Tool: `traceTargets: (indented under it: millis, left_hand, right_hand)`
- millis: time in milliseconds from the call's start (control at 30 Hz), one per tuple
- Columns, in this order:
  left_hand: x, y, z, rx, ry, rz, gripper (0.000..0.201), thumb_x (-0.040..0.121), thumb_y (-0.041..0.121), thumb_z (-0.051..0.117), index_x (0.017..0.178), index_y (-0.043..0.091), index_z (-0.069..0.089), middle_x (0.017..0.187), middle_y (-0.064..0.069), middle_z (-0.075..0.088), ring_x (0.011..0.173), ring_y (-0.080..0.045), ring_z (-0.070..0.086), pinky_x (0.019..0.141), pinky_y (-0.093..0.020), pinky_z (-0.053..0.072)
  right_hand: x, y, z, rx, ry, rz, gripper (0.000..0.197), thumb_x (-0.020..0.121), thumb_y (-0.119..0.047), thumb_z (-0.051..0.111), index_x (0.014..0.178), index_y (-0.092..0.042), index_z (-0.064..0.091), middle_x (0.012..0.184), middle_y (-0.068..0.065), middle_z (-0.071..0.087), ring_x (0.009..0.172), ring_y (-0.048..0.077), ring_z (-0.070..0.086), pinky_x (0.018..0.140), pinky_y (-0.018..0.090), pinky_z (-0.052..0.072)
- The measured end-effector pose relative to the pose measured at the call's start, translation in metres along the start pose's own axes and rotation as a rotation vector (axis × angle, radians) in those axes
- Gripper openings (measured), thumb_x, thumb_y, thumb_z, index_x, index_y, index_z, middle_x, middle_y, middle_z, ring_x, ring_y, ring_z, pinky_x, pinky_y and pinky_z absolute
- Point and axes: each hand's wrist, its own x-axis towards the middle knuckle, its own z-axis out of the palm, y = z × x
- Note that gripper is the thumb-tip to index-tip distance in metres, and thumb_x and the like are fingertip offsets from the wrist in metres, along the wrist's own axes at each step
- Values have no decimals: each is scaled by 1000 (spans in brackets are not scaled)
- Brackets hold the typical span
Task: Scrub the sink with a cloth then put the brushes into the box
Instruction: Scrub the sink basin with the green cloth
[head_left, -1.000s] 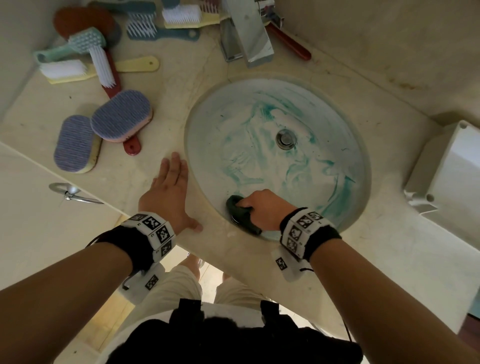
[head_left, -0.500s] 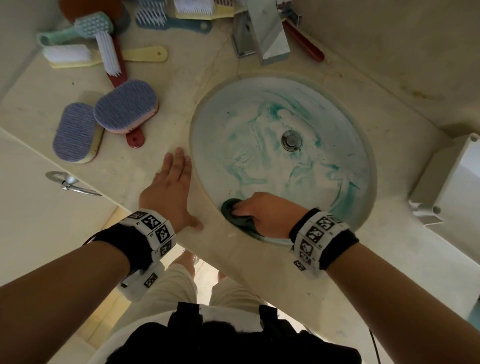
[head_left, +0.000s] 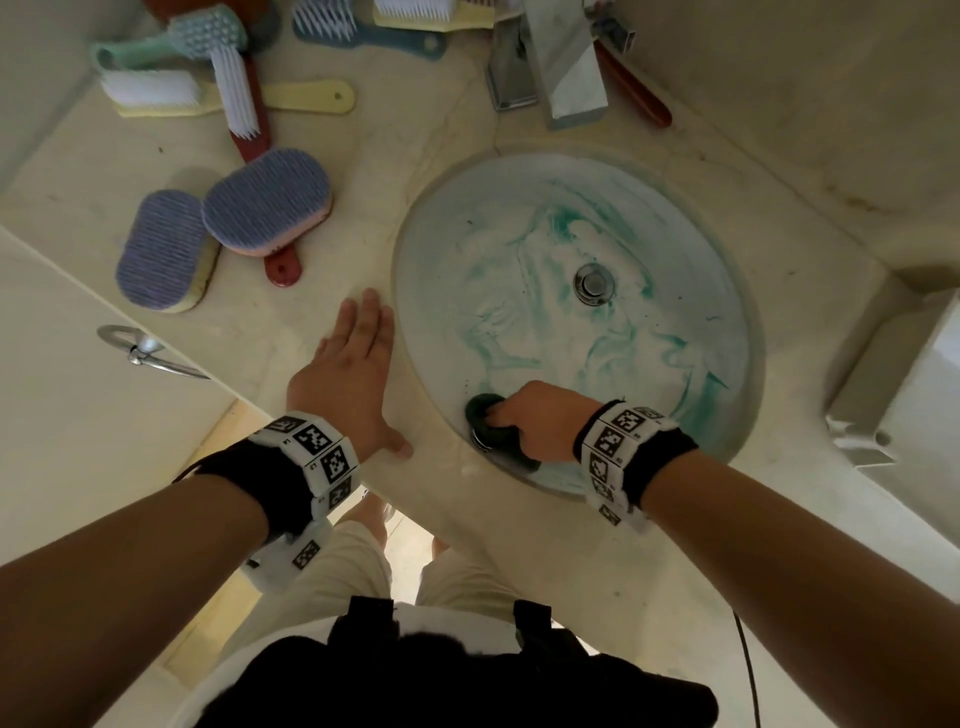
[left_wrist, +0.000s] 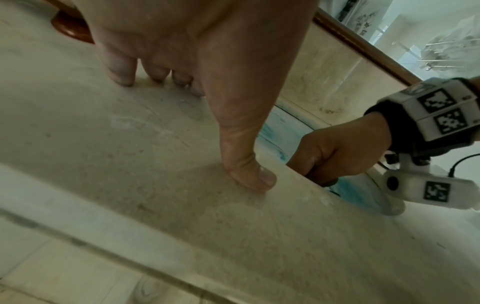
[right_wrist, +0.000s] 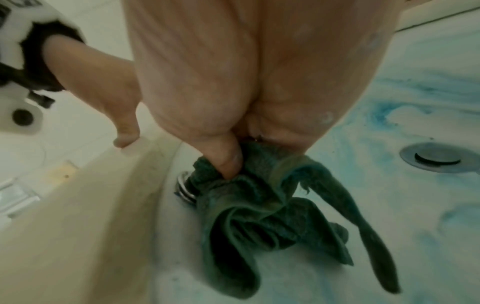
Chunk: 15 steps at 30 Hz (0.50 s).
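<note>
My right hand (head_left: 524, 423) grips a dark green cloth (head_left: 491, 428) against the near left wall of the round sink (head_left: 519, 218), which is smeared with blue-green streaks. In the right wrist view the thumb pinches the bunched cloth (right_wrist: 259, 216) over a small chrome fitting (right_wrist: 184, 189). My left hand (head_left: 353, 374) lies flat on the counter just left of the sink rim, fingers straight, thumb spread (left_wrist: 249, 174). Several brushes (head_left: 265, 213) lie on the counter at the far left. A white box (head_left: 904, 395) stands at the right edge.
The chrome tap (head_left: 550, 67) rises behind the sink, with a red-handled brush (head_left: 634, 88) beside it. The drain plug (head_left: 592, 283) sits in the basin's middle. A metal cabinet handle (head_left: 140, 353) sticks out below the counter's left edge.
My right hand has slid the cloth slightly leftward along the near sink wall. The left hand stays flat on the counter.
</note>
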Motion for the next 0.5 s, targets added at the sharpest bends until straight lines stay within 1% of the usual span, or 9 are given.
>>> traceTargets:
  millis: [133, 167, 233, 267, 300, 367, 400, 433, 500]
  left_hand:
    - [2, 0, 1, 12, 2, 0, 153, 52, 60, 84, 147, 14, -26, 152, -2, -36, 144, -21, -25, 117, -38, 2]
    - [2, 0, 1, 14, 2, 0, 153, 52, 60, 84, 147, 14, -26, 152, -2, -36, 144, -21, -25, 117, -38, 2]
    - [2, 0, 1, 9, 0, 1, 153, 52, 60, 84, 147, 14, -27, 152, -2, -37, 143, -21, -26, 117, -37, 1]
    - [2, 0, 1, 5, -3, 2, 153, 52, 60, 84, 147, 14, -27, 151, -2, -38, 143, -21, -27, 116, -37, 0]
    - [2, 0, 0, 4, -6, 3, 153, 52, 59, 84, 147, 14, -27, 151, -2, -39, 143, -21, -27, 116, -37, 0]
    - [2, 0, 0, 6, -8, 2, 152, 53, 59, 84, 147, 14, -27, 151, -2, -38, 143, -21, -27, 116, -37, 0]
    - [2, 0, 0, 5, -9, 0, 152, 53, 59, 84, 147, 14, -27, 151, -2, -38, 143, -21, -27, 116, -37, 0]
    - [2, 0, -1, 2, -10, -1, 152, 53, 59, 84, 147, 14, -27, 151, -2, -38, 143, -21, -27, 117, -37, 0]
    - [1, 0, -1, -1, -15, 1, 152, 53, 59, 84, 147, 14, -27, 151, -1, -39, 143, -21, -27, 117, -38, 0]
  right_hand:
    - [1, -2, 18, 194, 138, -76, 57, 87, 3, 47, 136, -23, 56, 131, 11, 61, 116, 31, 57, 102, 36, 45]
    - [3, -4, 21, 203, 166, -118, 55, 86, 3, 48, 134, -23, 59, 129, 9, 63, 115, 30, 59, 101, 35, 46]
    - [5, -6, 22, 165, 208, -192, 50, 85, 1, 50, 127, -22, 63, 122, 6, 67, 109, 29, 61, 95, 28, 46]
    - [4, -7, 20, 145, 211, -215, 50, 85, 3, 49, 126, -20, 64, 121, 5, 68, 107, 29, 61, 91, 25, 44]
    - [3, -6, 18, 122, 196, -223, 51, 84, 5, 48, 127, -19, 64, 124, 3, 66, 107, 29, 60, 89, 24, 43]
    - [2, -5, 13, 42, 140, -201, 57, 83, 5, 46, 133, -19, 59, 135, 1, 59, 112, 29, 56, 94, 29, 44]
    - [5, -4, 11, -9, 112, -176, 56, 85, 3, 46, 135, -18, 57, 137, 2, 58, 114, 29, 55, 97, 32, 45]
    - [7, -4, 9, -55, 86, -145, 52, 87, 0, 46, 135, -16, 56, 136, 5, 58, 114, 30, 55, 98, 35, 46]
    - [10, -3, 6, -79, 63, -84, 45, 90, -5, 47, 133, -14, 57, 130, 10, 61, 115, 31, 56, 97, 36, 47]
